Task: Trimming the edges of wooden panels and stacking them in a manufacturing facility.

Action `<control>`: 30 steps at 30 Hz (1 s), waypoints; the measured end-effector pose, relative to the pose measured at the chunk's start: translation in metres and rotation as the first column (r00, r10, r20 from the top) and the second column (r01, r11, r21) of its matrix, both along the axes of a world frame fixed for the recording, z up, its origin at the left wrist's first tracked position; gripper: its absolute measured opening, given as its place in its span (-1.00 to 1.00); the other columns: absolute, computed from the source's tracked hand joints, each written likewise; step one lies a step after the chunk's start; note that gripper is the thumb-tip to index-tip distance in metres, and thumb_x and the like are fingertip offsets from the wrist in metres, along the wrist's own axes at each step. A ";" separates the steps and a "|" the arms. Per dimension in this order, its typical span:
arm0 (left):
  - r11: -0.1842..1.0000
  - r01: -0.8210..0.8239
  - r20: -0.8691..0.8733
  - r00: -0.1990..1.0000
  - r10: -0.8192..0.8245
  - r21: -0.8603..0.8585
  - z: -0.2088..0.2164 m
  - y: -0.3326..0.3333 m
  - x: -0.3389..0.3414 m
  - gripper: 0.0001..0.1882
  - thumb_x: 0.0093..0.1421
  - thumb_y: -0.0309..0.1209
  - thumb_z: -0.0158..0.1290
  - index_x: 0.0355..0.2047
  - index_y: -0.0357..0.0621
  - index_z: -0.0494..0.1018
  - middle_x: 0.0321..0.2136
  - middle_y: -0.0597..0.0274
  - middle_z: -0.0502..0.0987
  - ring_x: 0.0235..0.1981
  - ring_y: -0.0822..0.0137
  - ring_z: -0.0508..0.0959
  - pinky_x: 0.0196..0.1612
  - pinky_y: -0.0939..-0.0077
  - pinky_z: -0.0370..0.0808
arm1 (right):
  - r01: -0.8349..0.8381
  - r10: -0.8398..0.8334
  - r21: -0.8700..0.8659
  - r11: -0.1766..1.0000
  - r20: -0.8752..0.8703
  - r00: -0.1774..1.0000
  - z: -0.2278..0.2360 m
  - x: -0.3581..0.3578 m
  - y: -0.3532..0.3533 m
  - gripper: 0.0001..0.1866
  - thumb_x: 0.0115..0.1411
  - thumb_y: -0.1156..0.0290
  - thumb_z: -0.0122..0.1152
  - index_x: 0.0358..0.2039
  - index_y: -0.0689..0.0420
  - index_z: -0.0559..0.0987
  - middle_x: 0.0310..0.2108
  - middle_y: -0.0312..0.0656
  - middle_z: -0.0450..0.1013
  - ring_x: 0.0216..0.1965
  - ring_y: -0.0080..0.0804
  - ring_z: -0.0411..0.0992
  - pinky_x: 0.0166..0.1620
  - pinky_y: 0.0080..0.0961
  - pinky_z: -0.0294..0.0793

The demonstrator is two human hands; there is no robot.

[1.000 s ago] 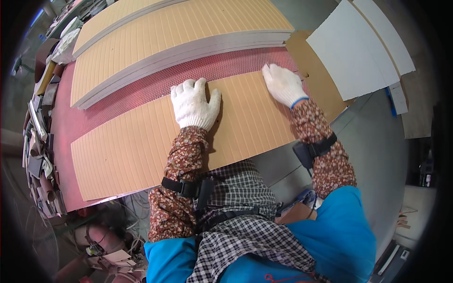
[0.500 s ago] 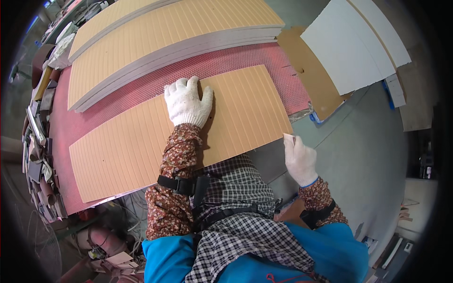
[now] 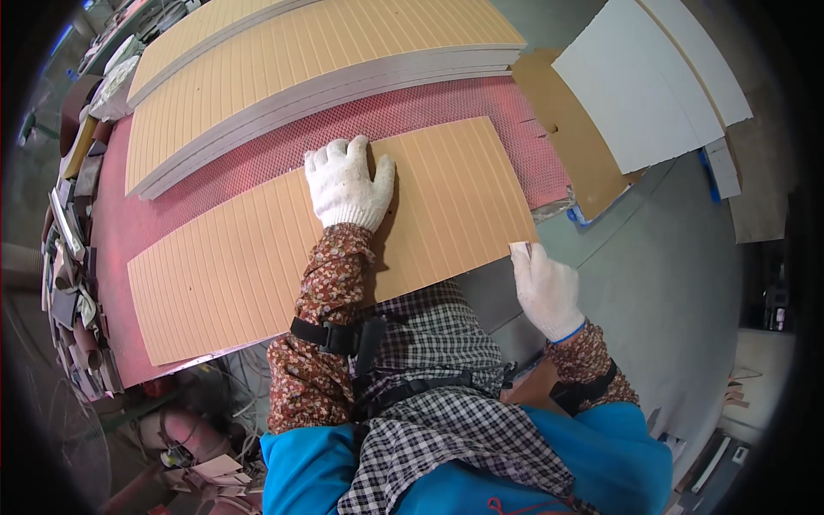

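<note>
A tan grooved panel (image 3: 232, 266) lies flat across the near side of a red-covered table (image 3: 110, 292). My left hand (image 3: 348, 184), in a white knit glove, presses palm down on the panel's middle with its fingers spread. At the near right corner of the panel, my right hand (image 3: 548, 292), gloved too, is closed in a pinch. A small pale tan folded piece (image 3: 518, 248) shows at its fingertips, against or just beside the panel's edge. The glove hides most of that piece, so its material is unclear.
Stacked grooved panels (image 3: 318, 64) stand along the table's far side. White boards (image 3: 639, 86) and a brown board (image 3: 575, 129) are at the far right. Scraps and sanding pieces (image 3: 69, 283) crowd the left edge. Grey floor (image 3: 652, 283) lies to the right.
My right hand has shifted very slightly at the panel's corner, its pinch kept. The left hand stays pressed on the panel. The whole view has moved a little.
</note>
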State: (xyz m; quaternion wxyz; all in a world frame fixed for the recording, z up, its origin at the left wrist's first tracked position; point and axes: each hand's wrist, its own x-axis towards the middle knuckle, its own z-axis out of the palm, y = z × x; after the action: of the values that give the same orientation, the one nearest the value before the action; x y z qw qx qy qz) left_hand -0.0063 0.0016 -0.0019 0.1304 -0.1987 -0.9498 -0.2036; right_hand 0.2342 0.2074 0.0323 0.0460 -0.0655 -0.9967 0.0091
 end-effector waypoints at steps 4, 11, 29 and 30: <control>1.000 -0.005 -0.027 1.000 0.006 0.007 -0.002 0.003 0.002 -0.47 0.23 -0.05 0.19 0.07 -0.14 0.57 0.00 0.01 0.56 0.11 -0.05 0.45 0.29 0.02 0.31 | -0.116 0.112 0.081 0.990 0.045 0.993 0.002 -0.046 0.019 -0.77 0.44 0.39 -0.02 -0.01 0.17 0.53 -0.35 -0.04 0.49 -0.49 -0.09 0.58 -0.51 -0.16 0.54; 1.000 -0.003 -0.037 0.999 0.003 0.019 -0.001 0.001 0.003 -0.49 0.22 -0.07 0.20 0.06 -0.14 0.57 -0.03 0.03 0.57 0.09 -0.05 0.46 0.29 0.01 0.31 | -0.038 0.042 -0.037 0.999 0.122 0.992 0.012 -0.181 0.034 -0.69 0.46 0.31 -0.16 -0.06 0.24 0.49 -0.22 0.07 0.57 -0.27 0.13 0.62 -0.28 0.07 0.62; 0.998 0.007 0.021 1.000 -0.009 0.054 0.003 0.002 0.001 -0.51 0.21 -0.08 0.19 0.03 -0.15 0.58 -0.05 0.02 0.57 0.06 -0.03 0.47 0.29 0.04 0.30 | -0.166 0.142 0.226 0.960 0.117 0.983 -0.006 -0.155 0.038 -0.65 0.43 0.37 -0.10 0.12 0.19 0.50 -0.21 0.03 0.53 -0.33 0.00 0.63 -0.34 -0.02 0.64; 0.998 0.009 0.038 0.999 -0.011 0.055 0.003 0.003 0.001 -0.51 0.21 -0.08 0.19 0.03 -0.14 0.58 -0.04 0.02 0.56 0.08 -0.04 0.46 0.29 0.03 0.29 | -0.133 0.107 0.194 0.972 0.138 0.985 -0.002 -0.137 0.035 -0.66 0.42 0.37 -0.07 0.11 0.19 0.50 -0.22 0.01 0.53 -0.35 -0.01 0.63 -0.36 -0.02 0.63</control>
State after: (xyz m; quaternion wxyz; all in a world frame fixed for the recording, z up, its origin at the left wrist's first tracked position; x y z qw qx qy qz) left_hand -0.0052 0.0051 0.0016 0.1169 -0.1957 -0.9451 -0.2340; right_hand 0.0969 0.2423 0.0307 -0.0116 -0.0006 -0.9955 -0.0936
